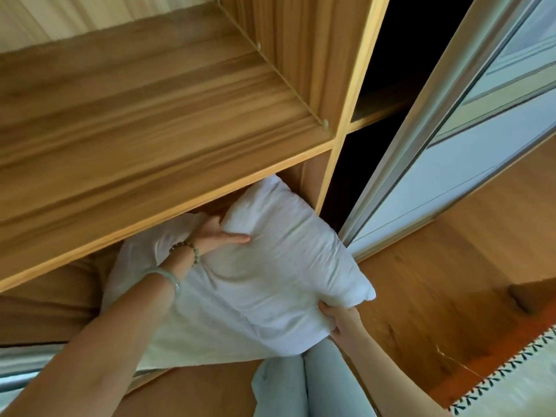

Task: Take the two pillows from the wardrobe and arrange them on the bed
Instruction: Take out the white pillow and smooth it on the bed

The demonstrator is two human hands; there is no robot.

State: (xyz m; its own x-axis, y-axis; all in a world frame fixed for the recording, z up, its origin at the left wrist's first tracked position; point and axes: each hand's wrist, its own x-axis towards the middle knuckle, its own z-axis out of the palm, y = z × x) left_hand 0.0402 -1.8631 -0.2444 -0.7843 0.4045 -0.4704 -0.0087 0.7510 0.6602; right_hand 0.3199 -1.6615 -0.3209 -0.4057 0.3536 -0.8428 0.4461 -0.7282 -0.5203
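A white pillow (270,260) sticks halfway out of the lower wardrobe compartment, under a wooden shelf (144,139). My left hand (215,234) grips its far upper edge, thumb lying flat on top. My right hand (340,319) holds the near lower corner from below. A second white pillow (144,254) lies behind and to the left of it, still inside the compartment and partly hidden by my left forearm.
The sliding mirrored wardrobe door (451,164) stands to the right, with a dark open section beside it. Wooden floor (436,296) spreads to the right, and a patterned rug edge (511,377) lies at the lower right. My legs in light trousers (301,386) are below.
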